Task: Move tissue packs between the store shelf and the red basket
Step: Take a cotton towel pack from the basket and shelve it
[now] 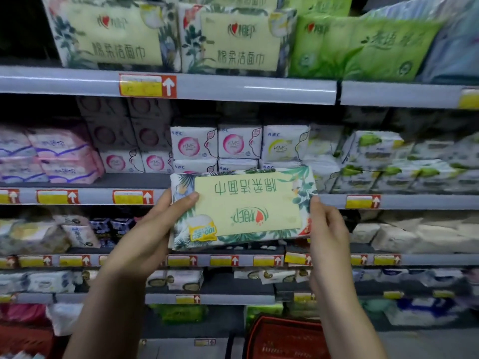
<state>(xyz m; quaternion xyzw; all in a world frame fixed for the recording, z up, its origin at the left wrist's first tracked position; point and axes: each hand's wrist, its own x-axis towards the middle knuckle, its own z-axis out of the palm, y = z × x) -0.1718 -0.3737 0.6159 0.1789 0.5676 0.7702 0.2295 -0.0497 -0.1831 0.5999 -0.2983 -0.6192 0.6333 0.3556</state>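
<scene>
between my two hands, in front of the middle shelves, i have one pack (pixel 243 207) held up in the air, clear of every shelf. it is cream-yellow with leafy green ends, turned so its print reads upside down to me, and it tilts a little, the right end higher. my left hand (pixel 155 229) grips the left end: the thumb (pixel 190 196) lies curled over the front face and the fingers go out of sight behind. my right hand (pixel 328 229) holds the right end, its thumb pressed along the edge; the other fingers are hidden behind the pack, so i cannot tell how they lie. two packs of the same design (pixel 114 35) stand side by side on the top shelf (pixel 233 88), with green packs (pixel 363 45) to their right. a red and yellow price tag (pixel 147 85) sits on that shelf's rail. low down, below my right forearm, the red basket (pixel 285 338) shows only its rim and part of one wall; what is inside it i cannot see.
</scene>
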